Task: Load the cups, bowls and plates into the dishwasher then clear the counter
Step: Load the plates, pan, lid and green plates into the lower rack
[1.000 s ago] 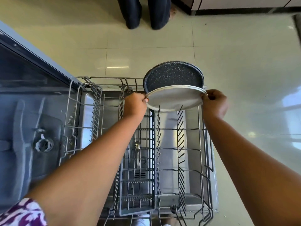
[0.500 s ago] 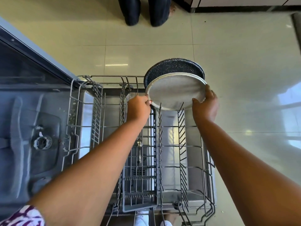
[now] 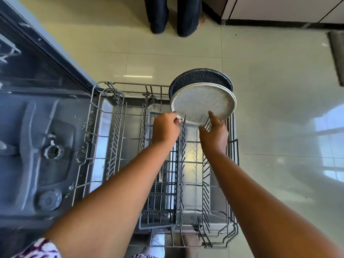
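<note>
A pale speckled plate (image 3: 202,102) stands tilted on edge in the tines at the far right end of the pulled-out lower dishwasher rack (image 3: 115,138). Right behind it stands a dark speckled plate (image 3: 200,76). My left hand (image 3: 165,127) pinches the pale plate's lower left rim. With its fingers straight, my right hand (image 3: 214,131) touches the plate's lower face. A grey cutlery basket (image 3: 158,207) sits in the middle of the rack.
The open dishwasher tub (image 3: 42,146) with its spray hub lies at left. Another person's legs (image 3: 172,15) stand on the tiled floor beyond the rack. White cabinets (image 3: 279,8) run along the top right, and a grey mat's edge (image 3: 337,54) shows at far right.
The pale plate has tipped up from nearly flat to leaning against the dark plate. My right hand left the right rim and moved down to the plate's lower face, fingers now straight.
</note>
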